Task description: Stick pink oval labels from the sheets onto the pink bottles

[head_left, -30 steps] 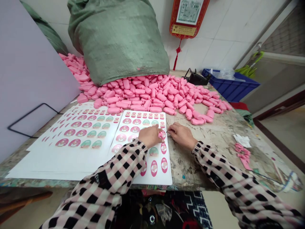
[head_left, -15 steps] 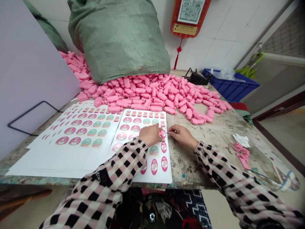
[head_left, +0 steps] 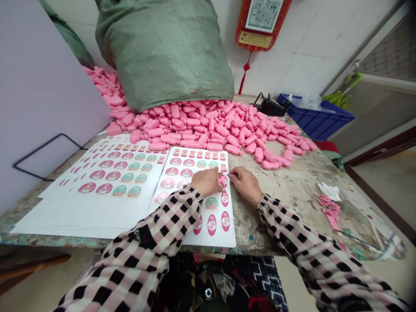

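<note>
Spreading out below me, the stained table [head_left: 286, 203] carries everything I am working with. Across its far side slumps a big green sack [head_left: 172, 56], and from under its edge a broad heap of pink bottle-shaped pieces [head_left: 201, 123] runs along the back, thinning out to the right. A blue crate [head_left: 321, 123] stands beyond the far right corner. To my left, white sheets [head_left: 81, 212] overlap in a fan, printed with pink and green labels. Just beside them, straight in front of me, lies the label sheet [head_left: 224, 238], with a row of ovals down its right edge.

My left hand [head_left: 207, 182] lies over that sheet, its fingers drawn close around one little pink piece [head_left: 222, 181], which pokes out at the fingertips above the right-hand ovals. My right hand [head_left: 246, 184] sits just past the sheet's right edge, near that piece, thumb and forefinger brought together at the tips; whether something slim is pinched there, I cannot tell.
</note>
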{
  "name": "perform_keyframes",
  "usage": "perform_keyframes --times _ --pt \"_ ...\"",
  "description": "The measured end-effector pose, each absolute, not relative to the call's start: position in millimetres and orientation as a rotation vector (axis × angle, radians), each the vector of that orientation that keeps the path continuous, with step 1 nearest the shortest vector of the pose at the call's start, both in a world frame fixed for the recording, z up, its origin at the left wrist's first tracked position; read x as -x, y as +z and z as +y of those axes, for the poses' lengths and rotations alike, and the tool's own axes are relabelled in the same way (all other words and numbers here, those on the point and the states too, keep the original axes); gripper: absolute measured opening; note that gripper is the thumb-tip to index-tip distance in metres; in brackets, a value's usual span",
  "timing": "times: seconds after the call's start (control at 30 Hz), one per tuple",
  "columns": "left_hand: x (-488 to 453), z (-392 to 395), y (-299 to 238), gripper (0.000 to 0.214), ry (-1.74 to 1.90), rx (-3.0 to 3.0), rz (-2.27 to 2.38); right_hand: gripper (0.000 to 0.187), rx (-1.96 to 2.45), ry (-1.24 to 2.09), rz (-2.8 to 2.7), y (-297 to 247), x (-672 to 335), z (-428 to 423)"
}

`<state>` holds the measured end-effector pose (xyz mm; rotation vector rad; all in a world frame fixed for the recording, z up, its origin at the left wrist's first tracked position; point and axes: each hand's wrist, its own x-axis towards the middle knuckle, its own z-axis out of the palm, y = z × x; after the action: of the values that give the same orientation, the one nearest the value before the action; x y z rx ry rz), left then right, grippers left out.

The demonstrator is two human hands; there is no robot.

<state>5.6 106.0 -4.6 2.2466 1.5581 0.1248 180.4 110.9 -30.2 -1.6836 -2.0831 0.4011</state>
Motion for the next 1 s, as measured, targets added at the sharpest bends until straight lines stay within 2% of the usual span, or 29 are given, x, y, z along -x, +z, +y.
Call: perform_keyframes --times 0.2,0.37,0.67,0.87,1.0 --pt "-1 112 -8 0.064 0.152 -2.206 1.509 0.013 1.646 0.470 -2.174 -29 -191 106" --pt "-1 114 -7 0.064 0.157 -2.185 1.490 0.016 1.652 0.503 -2.172 -25 -190 105" --pt "0 123 -5 0.070 0.116 -2.174 1.419 0.021 1.835 0.448 -2.009 -20 -177 96" --pt "0 123 -5 0.077 0.109 -2.176 1.427 0.019 1.819 0.328 -1.946 -24 -172 90" --pt "0 124 -8 0.078 0.125 -2.177 1.431 0.023 1.800 0.361 -1.857 -26 -170 86"
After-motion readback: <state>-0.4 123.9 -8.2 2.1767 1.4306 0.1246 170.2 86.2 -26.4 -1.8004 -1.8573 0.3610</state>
